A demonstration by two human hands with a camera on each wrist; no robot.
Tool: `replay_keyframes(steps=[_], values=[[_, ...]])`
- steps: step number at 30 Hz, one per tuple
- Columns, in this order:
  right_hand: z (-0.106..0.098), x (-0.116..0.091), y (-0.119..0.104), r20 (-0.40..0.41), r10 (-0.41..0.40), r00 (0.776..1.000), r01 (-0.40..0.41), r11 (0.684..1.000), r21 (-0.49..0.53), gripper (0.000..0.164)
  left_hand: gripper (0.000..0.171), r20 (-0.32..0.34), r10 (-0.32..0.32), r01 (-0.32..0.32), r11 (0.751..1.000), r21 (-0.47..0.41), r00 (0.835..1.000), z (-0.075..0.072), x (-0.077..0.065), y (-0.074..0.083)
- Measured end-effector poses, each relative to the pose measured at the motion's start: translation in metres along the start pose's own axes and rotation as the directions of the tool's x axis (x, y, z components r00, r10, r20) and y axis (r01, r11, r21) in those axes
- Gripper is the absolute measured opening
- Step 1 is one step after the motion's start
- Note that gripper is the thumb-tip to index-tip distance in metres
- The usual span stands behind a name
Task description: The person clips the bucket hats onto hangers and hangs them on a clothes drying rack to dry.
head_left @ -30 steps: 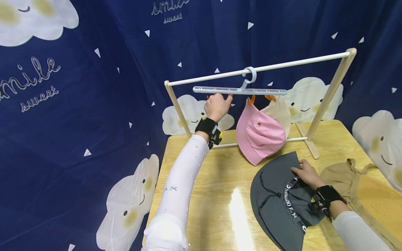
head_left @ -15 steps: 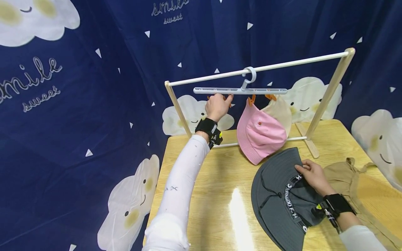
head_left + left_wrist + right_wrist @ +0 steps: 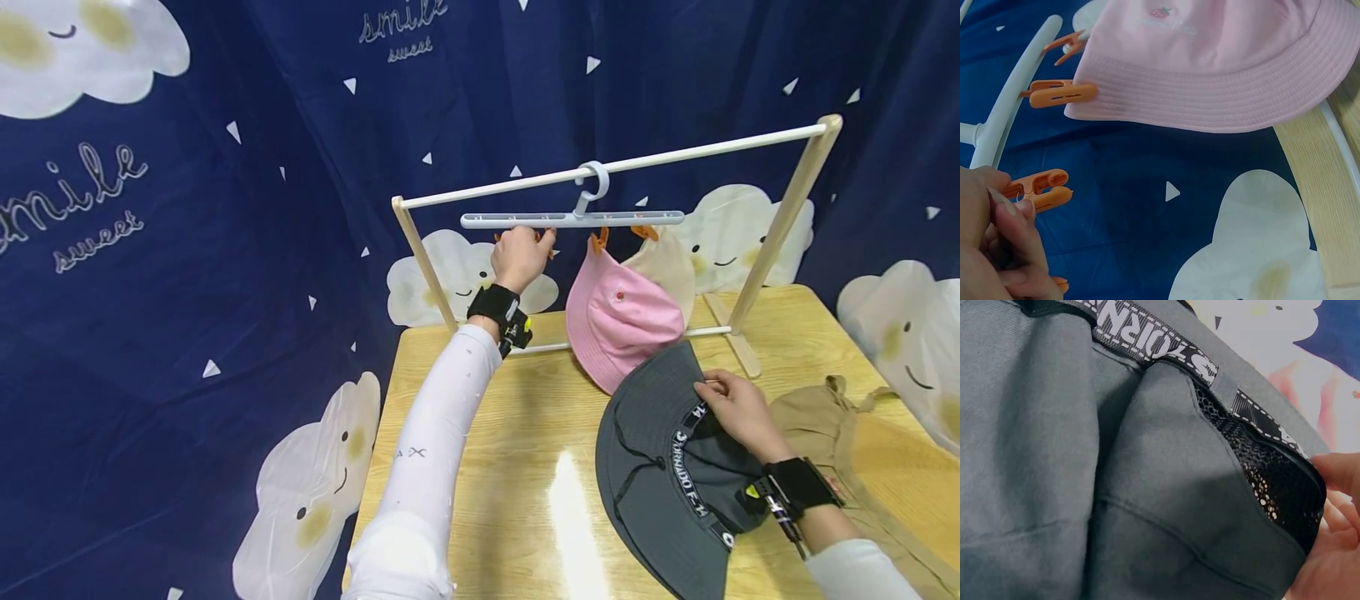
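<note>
My left hand [image 3: 519,257] is up at the left half of a pale blue clip hanger [image 3: 480,221]. Its thumb and fingers pinch an orange clip [image 3: 1047,190], whose free end points away from the hand. Between thumb and fingers of my right hand [image 3: 738,417] is the edge of a dark grey bucket hat [image 3: 652,483] with a lettered band and a cord. The right wrist view shows the hat's crown and a black mesh strip [image 3: 1266,475] close up. A pink bucket hat [image 3: 626,312] hangs from orange clips, partly covering a cream hat [image 3: 671,267].
The hanger hooks over the white bar [image 3: 712,154] of a wooden-legged rack [image 3: 783,225]. A tan hat [image 3: 810,429] with a strap lies at the right of the wooden table [image 3: 442,483]. Behind hangs a dark blue curtain [image 3: 300,208] with clouds.
My right hand has shifted its hold along the dark grey hat and raised the hat's far edge slightly towards the rack. My left hand stays at the clip.
</note>
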State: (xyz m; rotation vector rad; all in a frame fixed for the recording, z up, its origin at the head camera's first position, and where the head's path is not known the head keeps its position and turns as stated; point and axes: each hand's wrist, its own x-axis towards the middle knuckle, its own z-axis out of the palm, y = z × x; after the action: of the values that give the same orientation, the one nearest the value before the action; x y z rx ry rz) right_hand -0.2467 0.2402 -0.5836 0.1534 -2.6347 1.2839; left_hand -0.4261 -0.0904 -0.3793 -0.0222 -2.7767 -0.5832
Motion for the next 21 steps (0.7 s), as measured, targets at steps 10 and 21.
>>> replay_keyframes(steps=[10, 21], values=[[0.001, 0.010, -0.027, -0.024, -0.090, 0.996, 0.090, 0.996, -0.005, 0.026, 0.050, -0.033, 0.046, -0.046, 0.999, -0.010, 0.998, 0.003, -0.003, 0.001], [-0.007, 0.037, -0.074, 0.014, -0.251, 0.968, 0.251, 0.959, -0.128, 0.021, 0.046, -0.028, 0.102, -0.103, 0.993, -0.056, 0.994, 0.004, -0.002, 0.003]])
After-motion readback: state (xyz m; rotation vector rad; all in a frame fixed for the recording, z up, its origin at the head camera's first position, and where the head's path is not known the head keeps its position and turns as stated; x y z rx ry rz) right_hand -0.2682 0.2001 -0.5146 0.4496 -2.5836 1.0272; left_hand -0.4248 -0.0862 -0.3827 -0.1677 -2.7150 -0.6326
